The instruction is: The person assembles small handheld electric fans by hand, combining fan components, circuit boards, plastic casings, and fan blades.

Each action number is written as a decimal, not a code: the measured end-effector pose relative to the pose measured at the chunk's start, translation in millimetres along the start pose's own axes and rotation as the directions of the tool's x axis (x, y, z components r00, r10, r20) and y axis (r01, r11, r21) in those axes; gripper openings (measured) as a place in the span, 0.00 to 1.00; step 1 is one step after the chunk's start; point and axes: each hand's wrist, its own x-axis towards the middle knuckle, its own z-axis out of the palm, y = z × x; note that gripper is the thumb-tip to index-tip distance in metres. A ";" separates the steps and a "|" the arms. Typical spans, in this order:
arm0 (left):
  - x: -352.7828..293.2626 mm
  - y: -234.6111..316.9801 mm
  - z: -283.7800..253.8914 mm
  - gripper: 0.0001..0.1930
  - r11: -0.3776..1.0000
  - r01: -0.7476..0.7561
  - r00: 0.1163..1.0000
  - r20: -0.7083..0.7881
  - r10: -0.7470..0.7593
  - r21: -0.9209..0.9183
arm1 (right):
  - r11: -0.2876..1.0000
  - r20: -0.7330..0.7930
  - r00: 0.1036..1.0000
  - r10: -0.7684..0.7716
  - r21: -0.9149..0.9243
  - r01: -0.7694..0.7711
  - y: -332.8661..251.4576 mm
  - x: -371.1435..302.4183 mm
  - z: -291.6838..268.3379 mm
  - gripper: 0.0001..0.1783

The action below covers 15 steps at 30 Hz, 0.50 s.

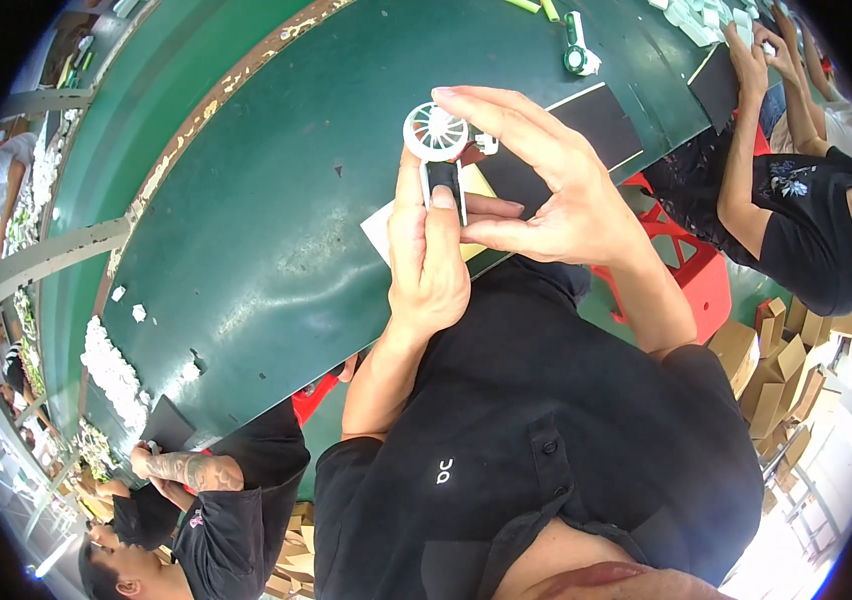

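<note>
Both my hands hold a small pale handheld fan (436,132) over the near edge of the green table (276,230). Its round head has a spoked grille and points away from me. My left hand (424,260) is closed round the handle, thumb pressed near a dark part (443,175) between two pale side walls. My right hand (571,195) curves round from the right: its forefinger reaches the top of the head, and its thumb is by the handle's lower end. A small white piece (487,144) shows beside the head, partly hidden by the fingers. Pale yellow sheet (378,232) lies beneath.
A green-and-white fan (576,48) lies farther back, near a black mat (601,125). Small white parts are heaped at the left (114,370) and far right (696,20). Co-workers sit on both sides. A red stool (696,285) and cardboard boxes (776,350) stand to the right.
</note>
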 end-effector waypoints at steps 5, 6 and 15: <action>3.0 5.0 2.8 0.29 0.998 0.047 0.994 -0.094 -0.050 -0.029 | 0.999 -0.045 0.998 0.046 0.008 -0.045 9.6 -8.2 0.9 0.50; 2.7 7.2 3.3 0.29 0.998 0.055 0.994 -0.096 -0.056 -0.011 | 0.991 -0.034 0.993 0.117 0.062 -0.115 17.3 -14.3 -1.0 0.44; 1.0 0.2 3.3 0.29 0.992 0.008 0.993 -0.115 0.007 0.129 | 0.515 0.263 0.753 0.604 0.592 -0.620 40.5 -7.2 0.2 0.26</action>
